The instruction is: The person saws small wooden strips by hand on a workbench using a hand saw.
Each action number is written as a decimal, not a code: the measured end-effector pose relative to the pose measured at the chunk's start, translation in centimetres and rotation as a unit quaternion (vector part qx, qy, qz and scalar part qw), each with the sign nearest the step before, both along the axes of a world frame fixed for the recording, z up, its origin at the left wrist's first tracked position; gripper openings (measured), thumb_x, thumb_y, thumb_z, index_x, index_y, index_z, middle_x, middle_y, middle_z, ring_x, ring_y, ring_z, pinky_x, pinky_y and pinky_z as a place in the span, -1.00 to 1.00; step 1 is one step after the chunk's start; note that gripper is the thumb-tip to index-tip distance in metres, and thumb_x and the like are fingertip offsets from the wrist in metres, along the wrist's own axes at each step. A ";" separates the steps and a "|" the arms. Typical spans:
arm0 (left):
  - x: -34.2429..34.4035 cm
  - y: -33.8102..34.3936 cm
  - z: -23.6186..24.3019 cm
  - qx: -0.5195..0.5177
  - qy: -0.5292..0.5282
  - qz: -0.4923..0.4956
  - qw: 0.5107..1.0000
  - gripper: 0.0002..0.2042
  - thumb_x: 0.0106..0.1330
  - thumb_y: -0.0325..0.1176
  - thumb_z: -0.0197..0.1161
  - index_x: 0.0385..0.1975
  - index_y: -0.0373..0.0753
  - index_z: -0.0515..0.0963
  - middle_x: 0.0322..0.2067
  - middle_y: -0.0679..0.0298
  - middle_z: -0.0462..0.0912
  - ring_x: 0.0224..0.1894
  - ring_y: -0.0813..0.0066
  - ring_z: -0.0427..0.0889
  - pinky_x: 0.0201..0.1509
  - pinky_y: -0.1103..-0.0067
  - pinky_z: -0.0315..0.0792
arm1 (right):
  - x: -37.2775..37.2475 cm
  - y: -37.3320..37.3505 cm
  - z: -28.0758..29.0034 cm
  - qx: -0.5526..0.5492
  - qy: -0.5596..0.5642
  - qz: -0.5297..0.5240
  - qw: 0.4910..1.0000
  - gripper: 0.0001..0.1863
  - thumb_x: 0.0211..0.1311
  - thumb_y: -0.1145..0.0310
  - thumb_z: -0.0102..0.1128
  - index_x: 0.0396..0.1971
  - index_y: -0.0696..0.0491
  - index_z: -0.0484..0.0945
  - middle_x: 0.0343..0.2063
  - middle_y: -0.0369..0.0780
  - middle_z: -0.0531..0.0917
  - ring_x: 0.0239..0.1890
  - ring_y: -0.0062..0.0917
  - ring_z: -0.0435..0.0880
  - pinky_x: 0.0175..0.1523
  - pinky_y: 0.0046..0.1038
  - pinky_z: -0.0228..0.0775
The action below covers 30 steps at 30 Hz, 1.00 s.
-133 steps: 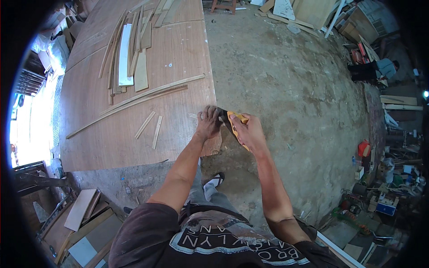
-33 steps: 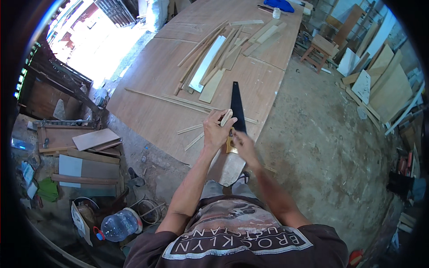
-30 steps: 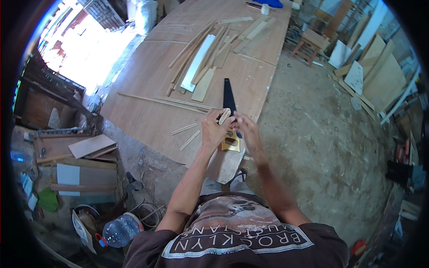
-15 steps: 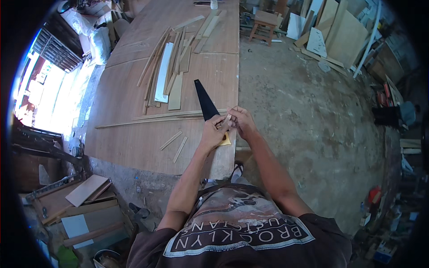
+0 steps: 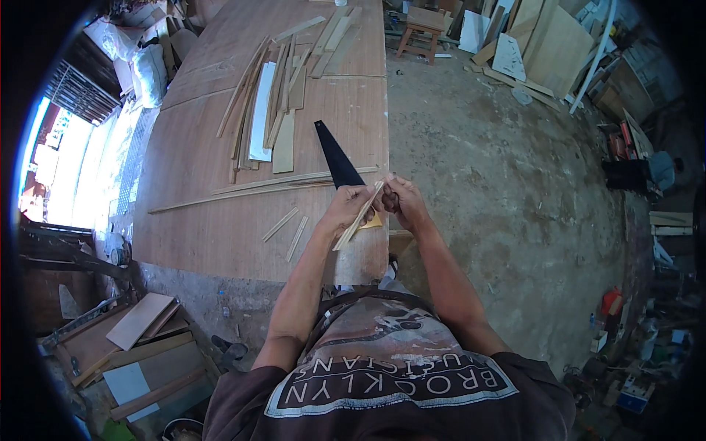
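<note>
Thin wooden strips (image 5: pixel 351 229) are bundled between my hands at the near right corner of the plywood table (image 5: pixel 198 140). My left hand (image 5: pixel 346 206) is closed on them, and my right hand (image 5: pixel 402 200) pinches their upper end with curled fingers. A handsaw (image 5: pixel 334 153) with a black blade lies beneath, pointing away from me, its yellow handle partly hidden by my hands. Two short strips (image 5: pixel 281 224) and some long strips (image 5: pixel 243 189) lie to the left.
A pile of slats (image 5: pixel 284 108) covers the table's far part. A stool (image 5: pixel 419 33) and leaning boards (image 5: pixel 550 55) stand at the back right. A person (image 5: pixel 660 169) in light blue is at the right. Loose boards (image 5: pixel 140 320) lie low left; concrete floor (image 5: pixel 500 206) borders the table.
My right hand has let go of the saw it gripped earlier; the saw now lies on the table. The strips are raised between both hands, now angled toward me with more length showing.
</note>
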<state>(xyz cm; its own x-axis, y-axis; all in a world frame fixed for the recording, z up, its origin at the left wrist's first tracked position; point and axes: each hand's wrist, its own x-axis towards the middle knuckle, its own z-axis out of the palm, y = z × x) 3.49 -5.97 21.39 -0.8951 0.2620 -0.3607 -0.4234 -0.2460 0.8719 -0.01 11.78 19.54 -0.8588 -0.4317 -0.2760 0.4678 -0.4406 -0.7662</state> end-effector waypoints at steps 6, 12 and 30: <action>0.0 -2.6 0.2 0.004 -0.048 -0.045 0.998 -0.65 0.49 -0.14 0.09 -0.26 -0.37 0.60 -0.50 0.24 0.66 -0.59 0.65 0.56 -0.63 0.73 0.40 | 0.7 -0.8 -0.2 0.108 0.060 0.033 0.992 -0.81 0.39 0.27 0.15 -0.27 0.08 0.60 -0.62 -0.43 0.47 -0.63 -0.78 0.34 -0.54 -0.67 0.13; 2.6 -5.3 -1.2 -0.024 -0.042 -0.066 0.997 -0.70 0.44 -0.20 0.18 -0.16 -0.36 0.61 -0.42 0.19 0.70 -0.47 0.66 0.62 -0.51 0.73 0.50 | 2.0 -1.2 -2.7 0.087 0.005 0.017 0.996 -0.84 0.39 0.32 0.15 -0.18 0.08 0.57 -0.53 -0.42 0.52 -0.56 -0.77 0.42 -0.49 -0.68 0.18; 12.2 -8.3 -14.1 -0.493 0.079 0.205 0.842 -0.81 0.20 -0.38 0.27 -0.27 -0.33 0.67 -0.29 0.04 0.70 -0.23 0.07 0.68 -0.09 0.30 0.54 | 8.3 -9.2 -11.5 0.224 -0.109 0.049 0.967 -0.65 0.40 0.17 0.13 0.03 0.06 0.43 -0.31 -0.30 0.55 -0.37 -0.62 0.59 -0.32 -0.52 0.50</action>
